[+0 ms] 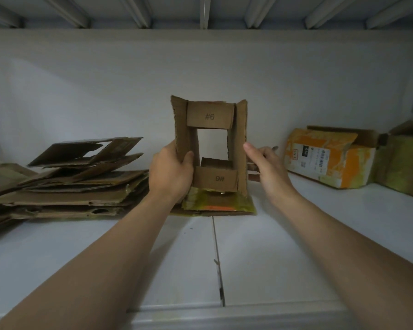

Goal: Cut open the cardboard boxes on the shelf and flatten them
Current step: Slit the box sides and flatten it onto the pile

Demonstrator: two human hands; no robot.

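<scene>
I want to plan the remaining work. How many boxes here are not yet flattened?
3: an open-ended box upright in the middle, gripped by the left hand; an orange-taped box at right; a greenish box at far right, cropped. Others may be hidden.

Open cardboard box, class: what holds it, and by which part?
The left hand grips the box by its left side panel, thumb inside the opening. The right hand is beside the right panel; whether it touches cannot be told.

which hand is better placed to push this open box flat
Right, likely. The left hand has a grip on the box by its left wall, steadying it upright; the right hand sits by the right wall, thumb straight, ready to press inward.
</scene>
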